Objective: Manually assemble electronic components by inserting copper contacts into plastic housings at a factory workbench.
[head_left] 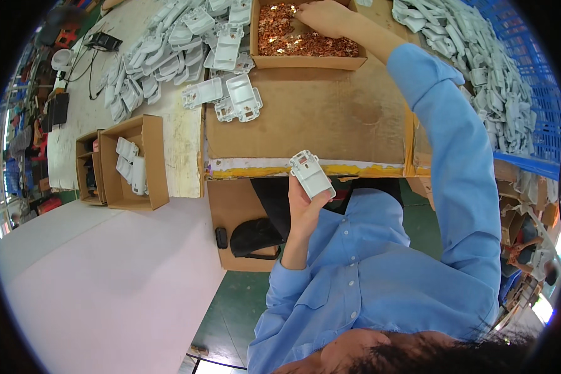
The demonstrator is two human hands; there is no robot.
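My left hand (303, 215) is closed around a white plastic housing (311, 176), holding it up just in front of the table's near edge. Its open side, with small compartments and side tabs, shows, and a bit of copper colour is visible near its top end. At the far side of the table, my right hand (328, 17) reaches into a shallow cardboard box (305, 62) filled with small copper-coloured metal pieces (279, 31). The fingers are bent down against the pieces; whatever lies between the fingertips is too small to make out.
White housings (168, 50) are heaped at the back left, several lying loose beside the box. A blue crate (530, 75) at right borders another pile of white parts (480, 75). Cardboard boxes (159, 162) stand at left, one holding housings. Below the table lies a black bag (252, 238).
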